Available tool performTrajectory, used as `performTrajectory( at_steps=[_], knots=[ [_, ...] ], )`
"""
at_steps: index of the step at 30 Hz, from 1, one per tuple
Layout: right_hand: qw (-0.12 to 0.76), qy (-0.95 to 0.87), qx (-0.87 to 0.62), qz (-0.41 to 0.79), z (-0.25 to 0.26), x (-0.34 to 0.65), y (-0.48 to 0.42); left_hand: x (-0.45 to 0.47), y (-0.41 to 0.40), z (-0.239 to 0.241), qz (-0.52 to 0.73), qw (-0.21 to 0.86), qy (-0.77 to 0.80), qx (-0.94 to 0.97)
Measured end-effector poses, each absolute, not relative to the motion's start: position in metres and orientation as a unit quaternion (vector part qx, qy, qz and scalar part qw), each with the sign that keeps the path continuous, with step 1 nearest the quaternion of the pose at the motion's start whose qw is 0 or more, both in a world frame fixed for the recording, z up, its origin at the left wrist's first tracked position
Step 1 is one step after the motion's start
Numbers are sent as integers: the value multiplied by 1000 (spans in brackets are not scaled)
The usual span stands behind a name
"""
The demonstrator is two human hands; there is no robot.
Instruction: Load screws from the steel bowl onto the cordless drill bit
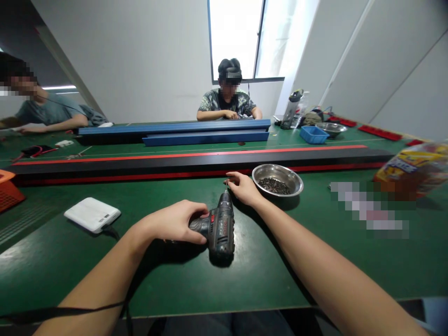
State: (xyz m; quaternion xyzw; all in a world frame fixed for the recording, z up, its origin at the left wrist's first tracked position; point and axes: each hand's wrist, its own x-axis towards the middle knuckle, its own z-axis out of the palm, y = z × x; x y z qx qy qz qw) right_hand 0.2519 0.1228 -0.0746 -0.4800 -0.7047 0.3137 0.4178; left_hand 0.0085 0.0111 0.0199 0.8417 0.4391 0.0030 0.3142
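A black cordless drill lies on its side on the green table, its bit pointing away from me. My left hand is wrapped round its handle from the left. At the far end, the fingertips of my right hand close around the tip of the drill bit. Whatever small piece is between those fingers is too small to make out. Just right of that hand stands a steel bowl holding many small dark screws.
Beyond my hands, a long black and red bar crosses the table, with blue bars behind it. A white power bank lies left, near an orange basket. A snack bag stands right. Two people sit across and left.
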Motion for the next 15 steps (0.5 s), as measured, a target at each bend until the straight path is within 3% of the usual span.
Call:
performTrajectory(
  at_steps=[15],
  knots=[
    [410, -706, -486, 311, -71, 251, 130, 9, 18, 22, 9, 322, 444, 836]
  ],
)
